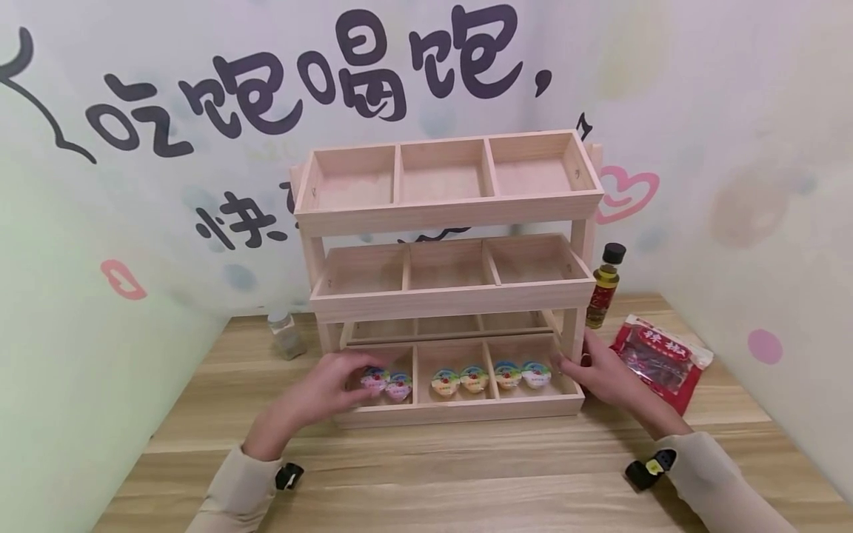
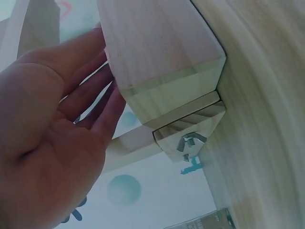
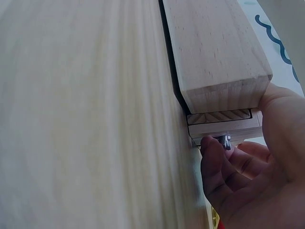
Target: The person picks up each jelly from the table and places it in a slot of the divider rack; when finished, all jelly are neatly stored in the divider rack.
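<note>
A three-tier wooden shelf stands on the table, each tier split into three compartments. Small jelly cups with printed lids lie in the lowest tier: two pink-lidded cups at left, two orange-lidded cups in the middle, two more cups at right. My left hand reaches over the lowest tier's left end, its fingers loosely extended beside the pink-lidded cups; the fingertips are partly hidden. With my right hand I grip that tier's right end, thumb over the wall and fingers outside, near a metal fastener.
Right of the shelf stand a dark-capped oil bottle and a red packet of dried chillies. A small clear container stands at left. A wing nut juts from the shelf's left end. The lettered wall rises close behind.
</note>
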Available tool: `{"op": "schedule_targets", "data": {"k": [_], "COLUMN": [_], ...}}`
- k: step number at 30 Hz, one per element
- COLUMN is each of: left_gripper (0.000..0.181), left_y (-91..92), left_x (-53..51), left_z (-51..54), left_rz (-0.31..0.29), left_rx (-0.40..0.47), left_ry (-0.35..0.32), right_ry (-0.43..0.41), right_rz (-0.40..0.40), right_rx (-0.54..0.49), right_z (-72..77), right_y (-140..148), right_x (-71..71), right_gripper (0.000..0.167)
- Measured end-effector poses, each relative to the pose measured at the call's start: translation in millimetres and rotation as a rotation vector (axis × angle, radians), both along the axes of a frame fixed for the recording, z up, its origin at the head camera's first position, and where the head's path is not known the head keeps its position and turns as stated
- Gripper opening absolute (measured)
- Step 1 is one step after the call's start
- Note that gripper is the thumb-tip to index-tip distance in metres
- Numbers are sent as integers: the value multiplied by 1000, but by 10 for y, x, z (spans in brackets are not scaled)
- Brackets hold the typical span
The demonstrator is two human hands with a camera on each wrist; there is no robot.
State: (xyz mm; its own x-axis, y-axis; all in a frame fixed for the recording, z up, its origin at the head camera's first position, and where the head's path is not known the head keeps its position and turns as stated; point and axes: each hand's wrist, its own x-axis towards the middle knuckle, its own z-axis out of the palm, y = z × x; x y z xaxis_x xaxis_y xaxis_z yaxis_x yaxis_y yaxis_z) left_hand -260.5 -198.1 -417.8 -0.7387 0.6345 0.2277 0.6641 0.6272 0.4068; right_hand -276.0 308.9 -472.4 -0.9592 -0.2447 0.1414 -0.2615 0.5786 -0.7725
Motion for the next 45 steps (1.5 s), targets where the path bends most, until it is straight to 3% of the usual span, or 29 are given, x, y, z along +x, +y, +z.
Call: {"op": "schedule_targets", "data": {"k": [10,16,25,33,45], "left_gripper": [34,28,21,20,26], "left_y": [13,30,26,17,-36], "left_x": [27,8,-12,4,39], "left_z": [12,-5,-25,0,32], "left_rz": [-17,2,-12,-1,-2], "left_rx": [-79,-118,-30,-23,-36], "left_ry": [3,-32,-109,-129,-81], "right_ry": [-10,-11,-22,-26,-21], "right_rz": [-5,-16,-19,-34,-21], "right_rx": [11,17,12,30,29], "right_z": [-12,-11,-17,-13,-13], "right_y": [19,34,48,47,11], "right_x": [-12,-9,-2,9,-24], "right_gripper": [85,83,84,83,84]}}
